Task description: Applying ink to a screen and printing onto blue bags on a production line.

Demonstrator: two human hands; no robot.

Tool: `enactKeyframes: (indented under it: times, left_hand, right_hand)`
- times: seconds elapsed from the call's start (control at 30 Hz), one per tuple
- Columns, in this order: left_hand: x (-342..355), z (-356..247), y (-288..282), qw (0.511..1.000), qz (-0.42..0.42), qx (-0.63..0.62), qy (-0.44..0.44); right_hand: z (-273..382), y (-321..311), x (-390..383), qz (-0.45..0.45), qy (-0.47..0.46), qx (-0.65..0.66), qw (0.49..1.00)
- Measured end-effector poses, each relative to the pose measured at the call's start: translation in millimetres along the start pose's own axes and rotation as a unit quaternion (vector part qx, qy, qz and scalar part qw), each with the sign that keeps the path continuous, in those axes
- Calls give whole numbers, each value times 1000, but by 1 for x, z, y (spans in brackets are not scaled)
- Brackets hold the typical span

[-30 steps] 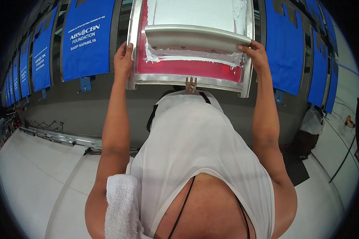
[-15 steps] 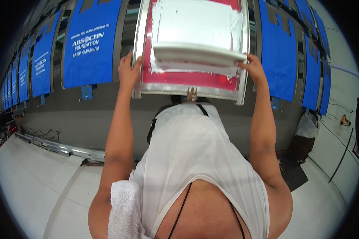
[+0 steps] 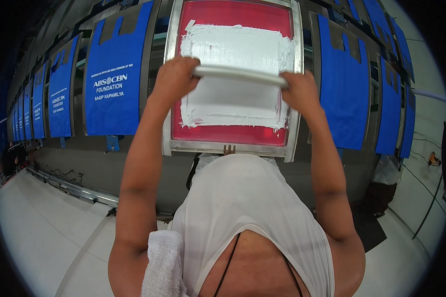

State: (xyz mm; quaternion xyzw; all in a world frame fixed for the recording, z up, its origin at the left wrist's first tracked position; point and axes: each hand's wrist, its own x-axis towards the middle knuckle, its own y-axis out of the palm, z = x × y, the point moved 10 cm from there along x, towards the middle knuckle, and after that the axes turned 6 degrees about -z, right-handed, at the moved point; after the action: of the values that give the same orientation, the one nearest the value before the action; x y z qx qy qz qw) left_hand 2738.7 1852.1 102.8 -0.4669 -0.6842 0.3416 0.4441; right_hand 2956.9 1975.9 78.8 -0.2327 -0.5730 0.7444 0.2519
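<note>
A pale squeegee (image 3: 240, 74) lies crosswise over a printing screen, blurred by motion. My left hand (image 3: 179, 76) is closed round its left end. Round its right end, the fingers of my right hand (image 3: 300, 91) are closed too. Beneath the squeegee, thick white ink (image 3: 228, 111) covers a rough rectangle on the screen's red mesh (image 3: 238, 12). The screen's metal frame (image 3: 167, 119) surrounds the mesh and stands just in front of my body. Whatever is under the screen is hidden.
Blue bags with white print, such as one bag (image 3: 115, 74) on the left and another bag (image 3: 344, 94) on the right, lie flat in a row on both sides of the screen. A small metal bracket (image 3: 229, 149) sits at the frame's near edge.
My left hand has gone from the frame's left side to the squeegee's left end. My right hand's grip has become fuller. The squeegee has moved away from me across the ink.
</note>
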Motion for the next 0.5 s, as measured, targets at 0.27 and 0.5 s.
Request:
enactKeyframes:
  times: [0.27,0.5]
  left_hand:
    - [-25,31,79,997,19,63,-31]
    - [-120,-45,11,994,83,-27,-73]
  right_hand:
    - [3,67,31,-33,-65,-125,990]
    - [42,20,-94,64,-34,-9,997]
